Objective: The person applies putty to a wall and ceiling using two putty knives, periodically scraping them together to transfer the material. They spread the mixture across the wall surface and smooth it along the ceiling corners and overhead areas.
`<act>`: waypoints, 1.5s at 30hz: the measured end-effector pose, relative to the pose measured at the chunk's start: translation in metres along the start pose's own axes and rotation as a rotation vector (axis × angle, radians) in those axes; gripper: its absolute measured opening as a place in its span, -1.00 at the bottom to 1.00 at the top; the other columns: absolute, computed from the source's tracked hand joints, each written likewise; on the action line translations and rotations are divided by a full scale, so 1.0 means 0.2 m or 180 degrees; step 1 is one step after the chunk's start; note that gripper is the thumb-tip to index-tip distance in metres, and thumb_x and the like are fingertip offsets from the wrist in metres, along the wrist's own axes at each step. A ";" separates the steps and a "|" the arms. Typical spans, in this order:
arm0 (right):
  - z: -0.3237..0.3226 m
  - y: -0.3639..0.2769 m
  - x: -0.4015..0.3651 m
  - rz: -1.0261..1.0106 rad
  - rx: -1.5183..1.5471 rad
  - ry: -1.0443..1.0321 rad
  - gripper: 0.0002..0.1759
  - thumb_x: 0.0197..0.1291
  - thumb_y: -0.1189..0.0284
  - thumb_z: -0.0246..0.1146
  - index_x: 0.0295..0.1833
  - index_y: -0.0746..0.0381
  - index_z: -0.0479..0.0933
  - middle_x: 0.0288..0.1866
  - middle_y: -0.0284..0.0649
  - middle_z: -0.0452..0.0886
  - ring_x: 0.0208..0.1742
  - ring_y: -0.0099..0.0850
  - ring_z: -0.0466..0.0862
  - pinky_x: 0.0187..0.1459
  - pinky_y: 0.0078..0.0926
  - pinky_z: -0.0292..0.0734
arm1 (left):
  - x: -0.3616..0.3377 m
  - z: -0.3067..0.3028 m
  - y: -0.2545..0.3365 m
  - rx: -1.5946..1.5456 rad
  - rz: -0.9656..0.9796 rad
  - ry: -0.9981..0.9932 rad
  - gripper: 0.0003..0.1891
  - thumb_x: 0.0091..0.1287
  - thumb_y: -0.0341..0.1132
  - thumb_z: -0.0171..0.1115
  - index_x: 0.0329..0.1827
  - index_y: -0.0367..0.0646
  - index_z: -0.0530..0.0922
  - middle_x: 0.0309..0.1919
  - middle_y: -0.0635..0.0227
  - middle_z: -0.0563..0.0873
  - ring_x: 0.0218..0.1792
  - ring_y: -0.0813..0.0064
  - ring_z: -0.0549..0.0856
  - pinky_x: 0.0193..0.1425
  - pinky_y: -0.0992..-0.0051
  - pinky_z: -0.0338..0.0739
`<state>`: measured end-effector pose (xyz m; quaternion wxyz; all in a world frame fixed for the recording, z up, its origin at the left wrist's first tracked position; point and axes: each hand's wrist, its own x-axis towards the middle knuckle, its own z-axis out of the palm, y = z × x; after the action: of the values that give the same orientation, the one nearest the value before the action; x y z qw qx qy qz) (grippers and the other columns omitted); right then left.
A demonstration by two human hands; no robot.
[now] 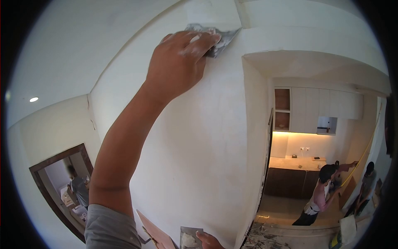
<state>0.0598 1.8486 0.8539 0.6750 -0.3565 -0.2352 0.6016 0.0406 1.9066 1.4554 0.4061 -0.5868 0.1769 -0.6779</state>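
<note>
Raised high, my left hand [178, 60] is closed around a wide metal putty knife [227, 40], its fingers smeared with white putty. The blade lies close to the white wall [195, 141], near the corner above the opening; whether its edge touches cannot be told. White putty clings to the blade. At the bottom, my right hand [210, 240] grips a grey flat metal plate [186, 233] bearing a lump of white putty [189, 241]. The thumb lies over the plate's edge, and the rest of this hand is mostly out of frame.
A pinkish-brown board [155, 230] leans low by the wall. Through the right opening are kitchen cabinets [304, 108], a lit counter [298, 162], a person [319, 193] holding a yellow strip, and another person [367, 186]. A third person [77, 186] stands beyond the left doorway [39, 168].
</note>
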 end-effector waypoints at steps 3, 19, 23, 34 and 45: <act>-0.08 0.07 0.15 0.0018 0.0106 -0.0165 -0.48 0.52 0.14 -0.01 0.32 0.35 0.34 0.13 -0.15 0.59 0.09 -0.31 0.59 0.21 -0.28 0.42 | 0.01 -0.08 -0.04 0.0021 -0.0135 0.0084 -0.64 0.15 -0.56 0.18 -0.02 -0.02 0.71 -0.22 0.37 0.79 -0.21 0.27 0.74 -0.11 0.37 0.65; -0.01 0.02 0.01 -0.0108 -0.0005 -0.0116 -0.49 0.46 0.03 0.06 0.24 0.20 0.42 -0.03 -0.09 0.62 -0.13 -0.15 0.67 -0.08 0.02 0.64 | -0.05 -0.01 -0.06 -0.0054 -0.0216 -0.0039 -0.61 0.10 -0.61 0.17 -0.06 0.02 0.71 -0.19 0.36 0.79 -0.16 0.28 0.71 -0.08 0.35 0.65; 0.00 -0.01 -0.01 -0.0019 0.0097 -0.0181 -0.48 0.46 0.03 0.07 0.27 0.20 0.41 -0.02 -0.09 0.63 -0.11 -0.14 0.66 -0.06 0.03 0.63 | -0.08 -0.11 -0.10 -0.0147 -0.0133 0.0035 -0.61 0.08 -0.64 0.18 -0.08 -0.01 0.71 -0.24 0.43 0.79 -0.23 0.30 0.73 -0.17 0.38 0.66; -0.01 0.04 -0.01 -0.0084 0.0125 -0.0044 -0.49 0.44 0.06 0.10 0.22 0.25 0.44 -0.01 -0.07 0.62 -0.12 -0.16 0.66 -0.05 -0.01 0.62 | 0.22 0.05 -0.28 0.0510 -0.0720 -0.0045 -0.69 0.33 -0.43 0.12 0.06 0.03 0.69 -0.16 0.32 0.79 -0.17 0.30 0.76 -0.10 0.37 0.66; -0.11 0.06 -0.04 0.0286 0.0130 -0.0013 -0.33 0.43 0.00 0.11 0.41 0.25 0.28 0.17 0.03 0.50 -0.01 -0.01 0.62 0.02 0.20 0.59 | -0.17 -0.16 0.02 -0.0203 -0.0332 -0.0493 -0.62 0.09 -0.63 0.12 -0.06 -0.11 0.70 -0.13 0.28 0.78 -0.05 0.23 0.73 0.03 0.35 0.65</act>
<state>0.0669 1.8374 0.8325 0.6539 -0.3517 -0.2080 0.6368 0.0116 1.9235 1.4225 0.3638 -0.6585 0.1356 -0.6447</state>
